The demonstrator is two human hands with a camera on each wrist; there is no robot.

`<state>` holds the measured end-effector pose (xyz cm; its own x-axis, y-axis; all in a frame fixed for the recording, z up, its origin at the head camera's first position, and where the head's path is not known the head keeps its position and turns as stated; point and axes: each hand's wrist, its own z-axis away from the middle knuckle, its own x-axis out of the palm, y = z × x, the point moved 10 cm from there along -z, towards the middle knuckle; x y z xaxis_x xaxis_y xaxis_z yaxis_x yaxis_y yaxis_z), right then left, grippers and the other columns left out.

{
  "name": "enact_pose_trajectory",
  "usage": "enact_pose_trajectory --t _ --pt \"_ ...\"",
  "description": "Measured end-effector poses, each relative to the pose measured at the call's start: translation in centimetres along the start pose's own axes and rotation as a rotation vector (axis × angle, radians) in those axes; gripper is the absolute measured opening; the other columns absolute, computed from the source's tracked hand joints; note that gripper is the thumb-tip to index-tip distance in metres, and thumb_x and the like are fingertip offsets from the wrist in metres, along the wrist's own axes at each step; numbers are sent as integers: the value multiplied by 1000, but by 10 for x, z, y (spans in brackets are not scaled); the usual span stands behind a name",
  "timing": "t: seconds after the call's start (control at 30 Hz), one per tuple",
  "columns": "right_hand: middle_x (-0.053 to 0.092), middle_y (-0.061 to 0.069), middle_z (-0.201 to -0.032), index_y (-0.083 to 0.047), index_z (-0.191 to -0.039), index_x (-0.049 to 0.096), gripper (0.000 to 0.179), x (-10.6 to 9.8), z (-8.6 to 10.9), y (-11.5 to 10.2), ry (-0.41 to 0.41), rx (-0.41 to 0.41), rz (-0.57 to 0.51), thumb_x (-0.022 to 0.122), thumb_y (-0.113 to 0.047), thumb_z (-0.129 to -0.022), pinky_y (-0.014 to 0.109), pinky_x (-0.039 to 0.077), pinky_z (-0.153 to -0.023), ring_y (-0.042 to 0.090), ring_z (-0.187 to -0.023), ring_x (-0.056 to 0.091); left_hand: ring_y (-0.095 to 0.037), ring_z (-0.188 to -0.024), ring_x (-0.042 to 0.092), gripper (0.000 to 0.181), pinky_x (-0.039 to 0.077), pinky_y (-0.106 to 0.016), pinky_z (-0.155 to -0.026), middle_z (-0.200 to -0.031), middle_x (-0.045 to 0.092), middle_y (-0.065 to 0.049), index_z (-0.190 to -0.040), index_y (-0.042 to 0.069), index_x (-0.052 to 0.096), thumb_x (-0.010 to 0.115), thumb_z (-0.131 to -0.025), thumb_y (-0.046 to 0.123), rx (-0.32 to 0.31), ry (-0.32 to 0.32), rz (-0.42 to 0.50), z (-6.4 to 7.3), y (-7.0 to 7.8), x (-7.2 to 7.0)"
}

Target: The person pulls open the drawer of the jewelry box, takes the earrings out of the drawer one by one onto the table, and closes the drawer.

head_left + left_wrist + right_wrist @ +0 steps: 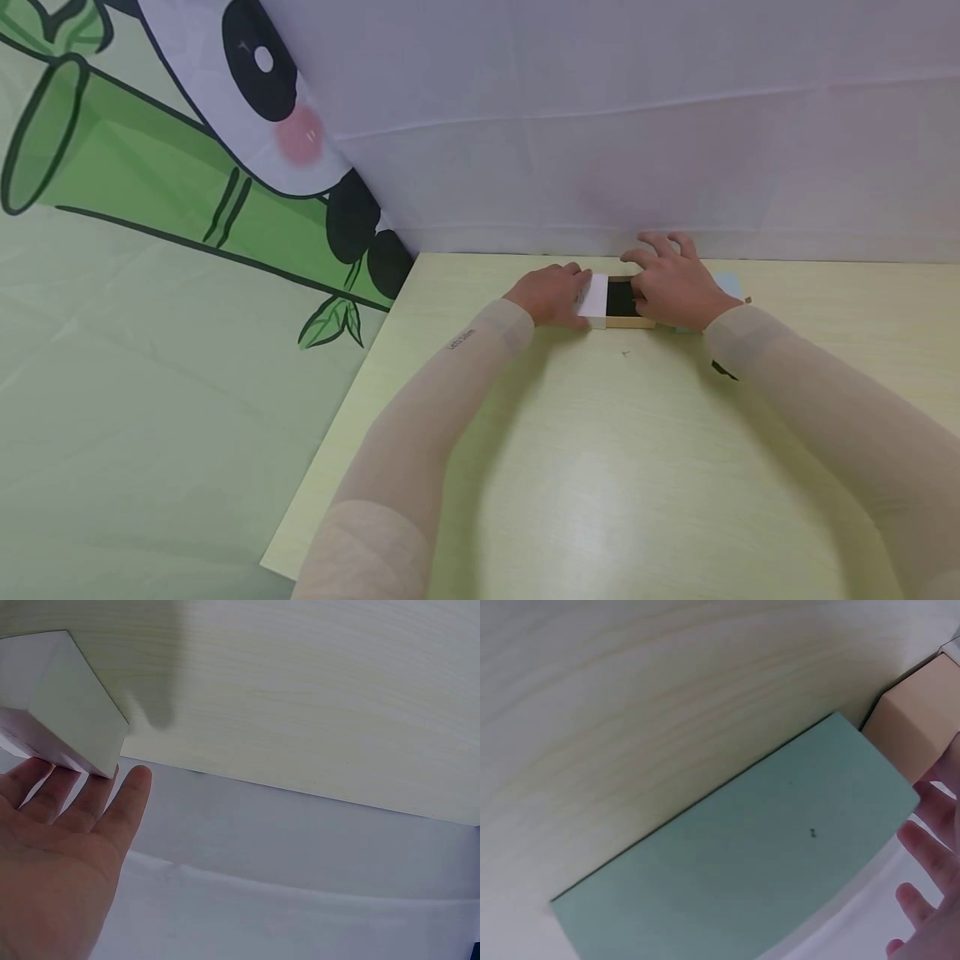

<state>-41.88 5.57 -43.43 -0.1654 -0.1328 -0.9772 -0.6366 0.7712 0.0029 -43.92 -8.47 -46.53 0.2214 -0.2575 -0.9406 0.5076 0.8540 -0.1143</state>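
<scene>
A small drawer-style box lies near the table's back edge, its white sleeve [597, 300] on the left and its tan tray [630, 322] pulled partly out to the right. The tray's inside is black. My left hand [551, 296] grips the sleeve, thumb at the front and fingers behind; the left wrist view shows those fingers along the white sleeve [79, 712]. Over the tray's right part, my right hand [678, 287] pinches it with thumb and index finger, the other fingers spread upward. The tray's tan end [915, 724] shows in the right wrist view.
A pale green box [735, 840] lies just right of the tray, mostly behind my right hand in the head view. A white cloth [525, 183] hangs behind the table [585, 467]. A printed green cloth [150, 333] is on the left.
</scene>
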Motion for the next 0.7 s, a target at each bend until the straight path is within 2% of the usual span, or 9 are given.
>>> enact_pose_trajectory --t 0.43,0.7 --pt "71 18 -160 -7 -98 91 9 -1 0 -3 49 -47 52 90 -16 -98 78 38 -134 50 -168 44 -24 -140 68 93 62 -43 -125 -168 62 -5 -180 19 44 77 -108 66 5 10 -17 4 2 -3" --pt "71 18 -160 -6 -100 90 8 -1 1 -2 63 -51 60 91 -14 -97 79 38 -135 49 -169 44 -24 -139 68 93 62 -43 -123 -167 62 -4 -180 18 44 78 -107 65 8 4 -8 0 0 -1"
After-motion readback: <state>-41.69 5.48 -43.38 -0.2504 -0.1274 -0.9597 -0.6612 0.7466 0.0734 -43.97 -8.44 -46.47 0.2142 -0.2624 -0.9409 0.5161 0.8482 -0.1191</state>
